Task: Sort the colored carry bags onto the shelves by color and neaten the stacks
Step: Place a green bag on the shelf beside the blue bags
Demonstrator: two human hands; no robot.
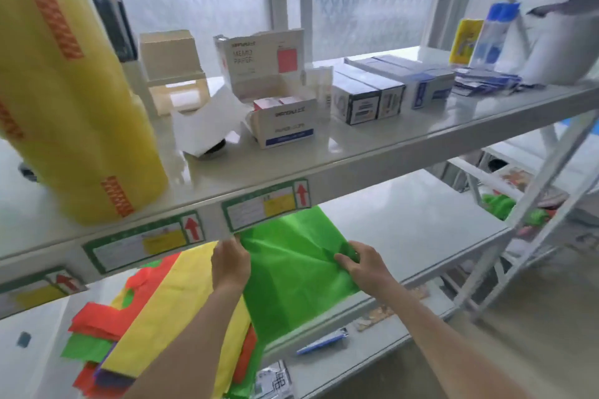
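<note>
I'm pinching the green bag [293,272] with both hands, left hand [230,264] and right hand [364,264], on the lower shelf [418,220]; it's overlapping the mixed pile [146,317], so dragging may be scattering that, I judge.

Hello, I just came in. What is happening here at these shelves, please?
A person is sorting colored carry bags on the middle shelf. Both hands hold a green bag: the left hand grips its left edge, the right hand pinches its right side. Beside it lies a yellow bag on top of a mixed pile of red, green and purple bags, not yet sorted. The upper shelf carries stationery boxes.
</note>
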